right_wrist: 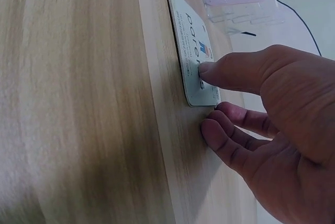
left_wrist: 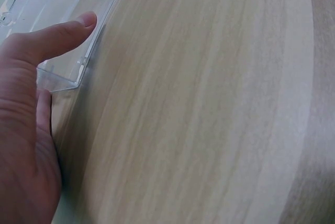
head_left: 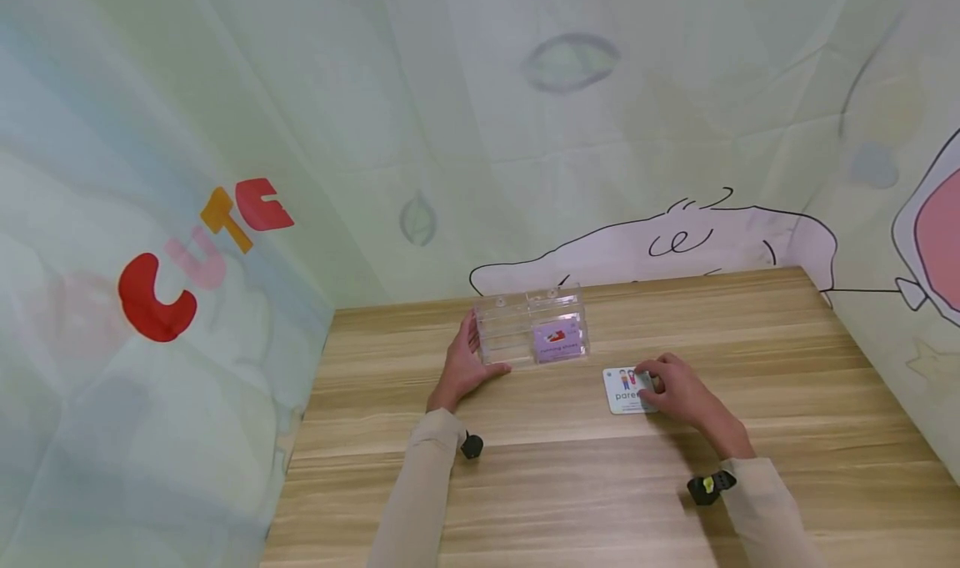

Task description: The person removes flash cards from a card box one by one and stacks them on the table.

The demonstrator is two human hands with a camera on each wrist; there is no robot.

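Note:
A clear plastic card box (head_left: 504, 341) with two side-by-side compartments stands near the back of the table. Its right compartment holds a purple card (head_left: 557, 339) marked "running shoes"; the left one shows no card. My left hand (head_left: 461, 370) grips the box's left end, thumb across the front and fingers behind it. To the right of the box lies a white card (head_left: 621, 391) with two small figures and the word "parents", partly covered by my fingers. My right hand (head_left: 678, 391) holds this card at its right end, thumb (right_wrist: 230, 72) on the printed face and other fingers curled by the edge.
The wood-grain table (head_left: 555, 485) ends at the back against a printed curtain (head_left: 465, 134). Another curtain wall with the red, pink and orange letters "CUTE" (head_left: 157, 301) rises on the left. Black wrist cameras sit on both wrists.

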